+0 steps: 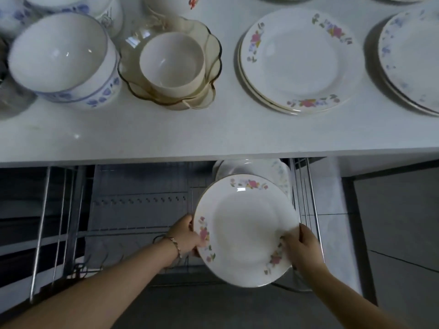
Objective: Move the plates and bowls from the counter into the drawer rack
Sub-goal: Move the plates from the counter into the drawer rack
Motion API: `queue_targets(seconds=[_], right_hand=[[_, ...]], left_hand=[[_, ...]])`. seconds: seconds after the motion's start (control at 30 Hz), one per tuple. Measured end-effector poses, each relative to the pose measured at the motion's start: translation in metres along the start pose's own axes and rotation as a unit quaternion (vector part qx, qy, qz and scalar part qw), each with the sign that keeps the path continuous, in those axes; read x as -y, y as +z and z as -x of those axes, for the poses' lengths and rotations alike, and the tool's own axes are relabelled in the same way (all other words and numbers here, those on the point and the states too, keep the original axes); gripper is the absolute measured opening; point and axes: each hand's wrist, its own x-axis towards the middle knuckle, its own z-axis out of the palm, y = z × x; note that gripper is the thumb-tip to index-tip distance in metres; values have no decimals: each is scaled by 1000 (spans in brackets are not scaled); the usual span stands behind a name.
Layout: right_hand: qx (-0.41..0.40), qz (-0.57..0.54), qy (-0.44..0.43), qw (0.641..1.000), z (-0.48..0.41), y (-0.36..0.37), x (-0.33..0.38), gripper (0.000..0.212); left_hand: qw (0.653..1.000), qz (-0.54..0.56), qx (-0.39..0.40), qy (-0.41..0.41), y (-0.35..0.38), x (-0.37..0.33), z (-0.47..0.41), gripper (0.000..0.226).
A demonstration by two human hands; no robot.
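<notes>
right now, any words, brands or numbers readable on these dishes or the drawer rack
None: no readable text anywhere in the view.
Held floral plate: only pink flower motifs on the rim, no lettering.
Floral plate stack on the counter: flowers only.
Blue-patterned bowl: blue pattern only.
Drawer rack: bare wire, no label visible.

The white countertop [166, 131] is brightly and evenly lit from above. Below its front edge the pulled-out wire drawer rack [133, 210] lies in dim shade. Small specular highlights mark the white blue-patterned bowl [64, 58] and the amber scalloped glass dish [211, 58] on the countertop. Soft shadows fall left of the stacked floral plates [297, 60]. Motion blur softens the whole frame. Wide-angle distortion bends lines toward the edges.
</notes>
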Motion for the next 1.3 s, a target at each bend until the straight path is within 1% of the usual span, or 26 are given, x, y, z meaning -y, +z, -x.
queue_targets(seconds=[0.03, 0.13, 0.23, 0.33, 0.47, 0.6, 0.7, 0.8, 0.87, 0.93, 1.0, 1.03, 1.13, 1.2, 1.23, 1.3], right_hand=[[2, 9, 13, 1000, -12, 5, -4, 13], [-8, 21, 42, 999, -50, 14, -13, 22], [-38, 25, 69, 997, -88, 19, -16, 26], [-70, 13, 75, 995, -116, 21, -9, 27], [-104, -3, 74, 992, -132, 27, 0, 28], [-108, -8, 67, 992, -131, 33, 2, 28], [-104, -25, 71, 992, -132, 33, -3, 32], [-98, -27, 84, 991, -129, 34, -6, 18], [-93, -36, 104, 990, -126, 34, -5, 18], [-58, -65, 141, 986, -125, 35, 1, 17], [-32, -101, 162, 981, -130, 39, 3, 19], [-33, -107, 170, 979, -133, 41, 3, 20], [-87, -101, 172, 976, -135, 42, 0, 16], [-104, -111, 161, 975, -135, 42, -3, 24], [-103, -98, 154, 978, -134, 41, -6, 29], [-75, -32, 138, 987, -124, 35, -3, 38]], left_hand=[[1000, 2, -7, -16, 5, 0, -13, 37], [998, 28, -32, -52, 20, -7, -52, 25], [996, 6, -76, -38, 31, -21, -89, 31], [993, -13, -116, -27, 40, -40, -117, 31], [985, -22, -167, -44, 52, -54, -143, 36], [976, -20, -213, -44, 60, -55, -152, 39], [976, 13, -212, -41, 65, -47, -157, 36], [977, 73, -197, -26, 66, -45, -149, 40], [978, 101, -183, -29, 69, -42, -143, 35], [976, 137, -168, -36, 73, -39, -142, 33], [971, 173, -160, -40, 76, -40, -141, 36], [970, 180, -158, -42, 76, -41, -141, 38], [972, 179, -149, -37, 78, -43, -138, 47], [975, 179, -126, -42, 78, -43, -134, 55], [976, 178, -114, -48, 78, -43, -130, 57], [981, 150, -112, -51, 78, -48, -118, 52]])
